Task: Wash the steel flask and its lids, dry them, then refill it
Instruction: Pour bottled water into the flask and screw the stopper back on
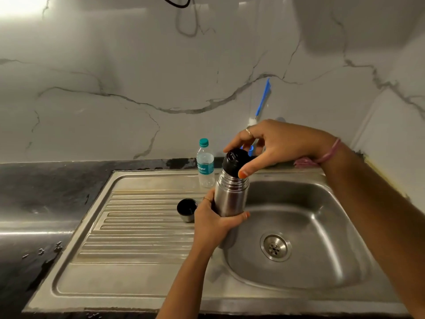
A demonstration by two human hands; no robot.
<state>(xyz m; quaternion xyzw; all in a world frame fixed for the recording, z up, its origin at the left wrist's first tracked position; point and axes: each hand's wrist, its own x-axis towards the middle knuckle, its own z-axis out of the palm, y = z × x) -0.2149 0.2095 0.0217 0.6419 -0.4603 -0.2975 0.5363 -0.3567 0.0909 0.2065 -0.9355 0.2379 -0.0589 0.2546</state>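
My left hand grips the body of the steel flask, which is upright over the left rim of the sink basin. My right hand holds the black inner stopper at the flask's mouth between thumb and fingers. The stopper looks slightly tilted. The outer cup lid, steel outside and dark inside, lies open end up on the ribbed drainboard just left of my left hand.
A small plastic water bottle with a teal cap stands at the back of the drainboard. A blue-handled bottle brush leans against the marble wall. A pink cloth lies behind the basin. Dark wet counter lies to the left.
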